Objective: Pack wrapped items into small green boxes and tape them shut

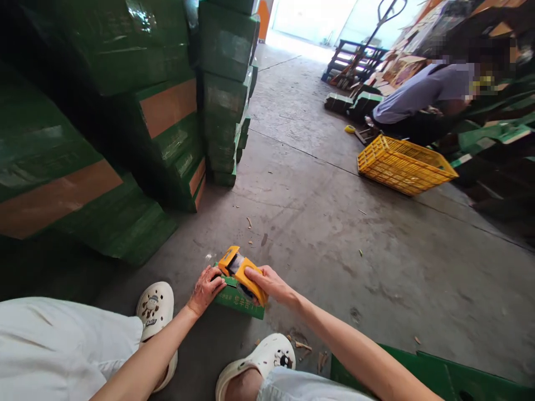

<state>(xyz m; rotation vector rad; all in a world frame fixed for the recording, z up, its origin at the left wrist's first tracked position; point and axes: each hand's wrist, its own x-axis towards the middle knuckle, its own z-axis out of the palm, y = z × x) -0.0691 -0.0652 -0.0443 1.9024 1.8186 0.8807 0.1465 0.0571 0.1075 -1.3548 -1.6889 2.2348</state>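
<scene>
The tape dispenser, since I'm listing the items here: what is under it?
Beneath the tape dispenser, a green box shows its printed near side; the left hand touches its left end. The dispenser and right hand cover part of its top, so that area cannot be seen.

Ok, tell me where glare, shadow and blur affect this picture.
Head view: the far opening is blown out white; head view: the green boxes at left sink into shadow, one catching glare; head view: the tape dispenser looks fairly sharp, the co-worker partly pixelated.
</scene>
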